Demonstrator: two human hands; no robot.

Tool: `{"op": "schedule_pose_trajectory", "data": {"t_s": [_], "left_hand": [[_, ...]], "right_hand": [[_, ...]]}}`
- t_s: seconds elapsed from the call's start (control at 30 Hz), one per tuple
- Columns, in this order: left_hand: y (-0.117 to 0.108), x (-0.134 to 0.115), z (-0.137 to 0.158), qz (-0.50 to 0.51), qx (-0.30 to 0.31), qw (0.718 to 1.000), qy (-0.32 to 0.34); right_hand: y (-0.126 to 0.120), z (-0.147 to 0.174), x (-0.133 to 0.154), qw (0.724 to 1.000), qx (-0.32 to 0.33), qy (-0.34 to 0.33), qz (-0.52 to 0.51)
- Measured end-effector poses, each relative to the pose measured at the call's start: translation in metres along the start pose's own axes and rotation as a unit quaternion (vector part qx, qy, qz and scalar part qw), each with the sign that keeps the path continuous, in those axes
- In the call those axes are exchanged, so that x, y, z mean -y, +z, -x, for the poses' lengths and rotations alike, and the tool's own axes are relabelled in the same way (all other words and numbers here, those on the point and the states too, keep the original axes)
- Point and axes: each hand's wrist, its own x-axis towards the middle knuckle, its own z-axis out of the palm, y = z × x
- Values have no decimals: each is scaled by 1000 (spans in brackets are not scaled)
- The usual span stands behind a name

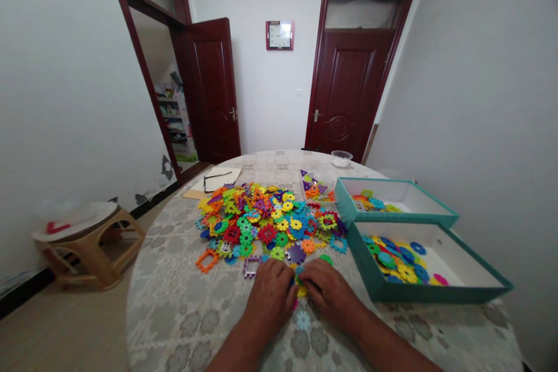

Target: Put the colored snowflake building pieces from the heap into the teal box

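Note:
My left hand [271, 289] and my right hand [326, 289] meet at the near side of a heap of colourful plastic interlocking pieces [267, 233]. Both hands have their fingers closed on small interlocking discs; a yellow disc [301, 290] shows between them, with bits of blue and pink beside it. The fingers hide much of these discs, so how they join cannot be made out. Just below, a light blue disc [303, 319] appears near the tablecloth. Close to my left hand lies a purple square frame piece [251, 267], and an orange one [207, 260] sits farther left.
To the right stand two green-edged boxes, the near one [436, 293] and the far one [401, 182], both with loose discs inside. Glasses [217, 174] rest on paper at the back left. A clear bowl [342, 158] stands near the far edge of the round table [170, 302].

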Motion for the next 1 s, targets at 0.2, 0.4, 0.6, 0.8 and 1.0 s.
{"op": "schedule_pose_trajectory", "data": {"t_s": [0.2,0.4,0.6,0.8,1.0], "left_hand": [[-6,0,-1,7,-16,1000,24],[-3,6,1,19,-65,995,70],[6,12,-1,52,-45,995,76],[11,16,-2,78,-30,995,49],[11,17,1,97,-42,993,47]], "right_hand": [[-1,-4,2,1000,-12,-11,4],[-2,-9,5,997,-21,-67,26],[1,-10,5,996,17,-59,65],[1,-8,5,996,45,-15,73],[2,-4,3,1000,9,-11,-7]]}}
